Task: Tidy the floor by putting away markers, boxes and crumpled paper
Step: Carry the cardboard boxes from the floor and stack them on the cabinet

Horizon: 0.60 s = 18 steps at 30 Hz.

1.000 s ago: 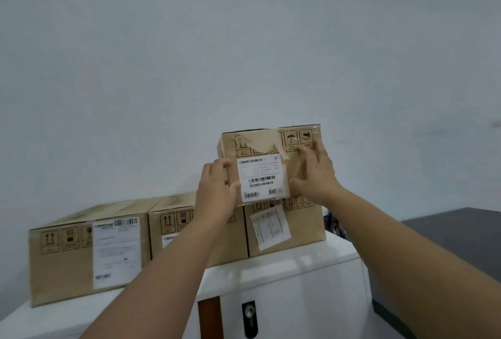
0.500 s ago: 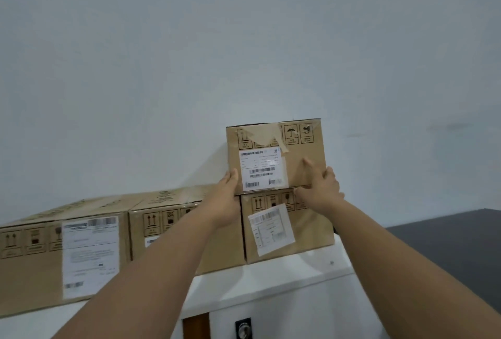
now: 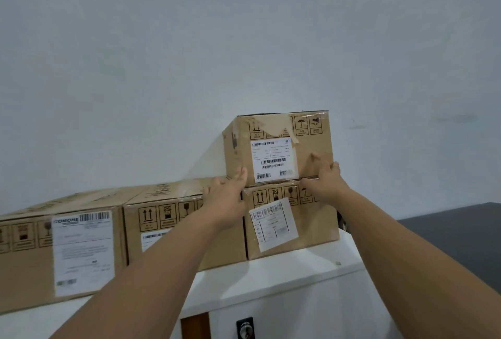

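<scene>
The top cardboard box (image 3: 279,146) is sitting on a lower box (image 3: 291,219) at the right end of a row on a white cabinet (image 3: 271,279), close against the pale wall (image 3: 244,40). Its white shipping label is facing the camera, and loose brown tape is curling across its upper front edge.

The left hand (image 3: 226,202) is reaching up with the arm extended, its thumb pressing the box's lower left front corner while the fingers are spreading flat over the top of the neighbouring middle box (image 3: 173,225). The right hand (image 3: 324,181) is also stretching forward, fingers laid open against the lower right part of the box's front. Neither hand is wrapping around the box; both are pressing on it with open palms.

To the left, the middle box and a far-left box (image 3: 54,252) are standing side by side, touching each other, their labels facing out. The middle box is touching the lower box.

The top box's right edge is lining up roughly with the lower box's right edge. Bare cabinet top is showing in front of the boxes and to their right. A keyed lock (image 3: 245,328) is sitting on the cabinet front below. A dark surface (image 3: 455,235) is lying beyond the cabinet on the right.
</scene>
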Each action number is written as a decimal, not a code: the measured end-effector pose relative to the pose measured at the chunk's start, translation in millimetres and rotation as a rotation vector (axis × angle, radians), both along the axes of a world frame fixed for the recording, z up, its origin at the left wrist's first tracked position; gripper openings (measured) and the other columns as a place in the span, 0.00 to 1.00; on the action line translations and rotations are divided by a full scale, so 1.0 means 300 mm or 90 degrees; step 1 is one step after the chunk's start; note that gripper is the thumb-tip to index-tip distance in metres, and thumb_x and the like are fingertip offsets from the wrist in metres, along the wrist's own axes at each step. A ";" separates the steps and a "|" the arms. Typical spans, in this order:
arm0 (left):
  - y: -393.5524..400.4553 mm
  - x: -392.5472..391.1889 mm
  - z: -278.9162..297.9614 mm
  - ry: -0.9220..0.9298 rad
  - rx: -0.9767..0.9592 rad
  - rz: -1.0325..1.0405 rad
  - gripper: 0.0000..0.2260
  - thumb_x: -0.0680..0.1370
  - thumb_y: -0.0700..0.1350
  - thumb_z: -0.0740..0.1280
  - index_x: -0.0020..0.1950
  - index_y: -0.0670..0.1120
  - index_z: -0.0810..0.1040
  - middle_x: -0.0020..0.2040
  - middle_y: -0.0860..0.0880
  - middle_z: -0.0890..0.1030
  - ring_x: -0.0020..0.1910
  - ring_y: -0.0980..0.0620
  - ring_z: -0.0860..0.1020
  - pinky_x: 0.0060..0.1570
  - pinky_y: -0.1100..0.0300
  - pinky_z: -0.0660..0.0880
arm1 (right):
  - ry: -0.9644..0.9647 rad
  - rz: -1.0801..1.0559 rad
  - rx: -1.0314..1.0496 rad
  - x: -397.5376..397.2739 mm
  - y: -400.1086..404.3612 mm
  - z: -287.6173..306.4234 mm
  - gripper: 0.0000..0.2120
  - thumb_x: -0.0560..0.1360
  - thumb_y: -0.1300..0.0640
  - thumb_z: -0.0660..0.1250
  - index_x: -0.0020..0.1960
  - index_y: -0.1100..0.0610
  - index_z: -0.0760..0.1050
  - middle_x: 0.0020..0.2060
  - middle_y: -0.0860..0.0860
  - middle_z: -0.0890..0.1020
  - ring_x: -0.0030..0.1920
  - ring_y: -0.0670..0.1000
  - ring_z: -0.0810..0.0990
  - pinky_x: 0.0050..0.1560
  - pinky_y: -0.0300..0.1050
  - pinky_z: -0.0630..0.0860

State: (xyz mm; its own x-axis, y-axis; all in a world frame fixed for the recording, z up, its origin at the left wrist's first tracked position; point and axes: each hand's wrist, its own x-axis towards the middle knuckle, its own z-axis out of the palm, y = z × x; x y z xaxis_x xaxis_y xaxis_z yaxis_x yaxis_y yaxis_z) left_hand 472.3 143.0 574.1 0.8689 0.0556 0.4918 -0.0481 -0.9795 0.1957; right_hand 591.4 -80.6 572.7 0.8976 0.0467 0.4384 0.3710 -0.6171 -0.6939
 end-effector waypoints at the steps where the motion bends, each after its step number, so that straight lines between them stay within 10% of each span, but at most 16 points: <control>1: 0.002 -0.003 0.002 0.011 0.002 -0.007 0.36 0.78 0.39 0.59 0.79 0.57 0.43 0.79 0.58 0.52 0.74 0.46 0.57 0.72 0.47 0.55 | -0.002 -0.004 0.005 0.001 0.005 -0.001 0.43 0.71 0.43 0.66 0.77 0.42 0.44 0.76 0.59 0.49 0.70 0.67 0.64 0.69 0.63 0.66; 13: 0.018 0.010 -0.010 0.064 0.070 -0.006 0.37 0.78 0.40 0.60 0.79 0.50 0.38 0.81 0.52 0.45 0.79 0.49 0.47 0.77 0.51 0.46 | -0.050 -0.008 0.029 -0.017 0.003 -0.030 0.33 0.70 0.47 0.66 0.72 0.42 0.57 0.72 0.56 0.60 0.68 0.61 0.66 0.68 0.62 0.64; 18: 0.015 -0.011 -0.039 0.065 0.080 0.019 0.36 0.81 0.51 0.59 0.79 0.47 0.37 0.80 0.50 0.39 0.79 0.49 0.39 0.76 0.47 0.40 | -0.121 -0.089 -0.048 -0.082 0.054 -0.047 0.28 0.73 0.48 0.65 0.72 0.48 0.62 0.76 0.59 0.54 0.76 0.60 0.48 0.75 0.61 0.48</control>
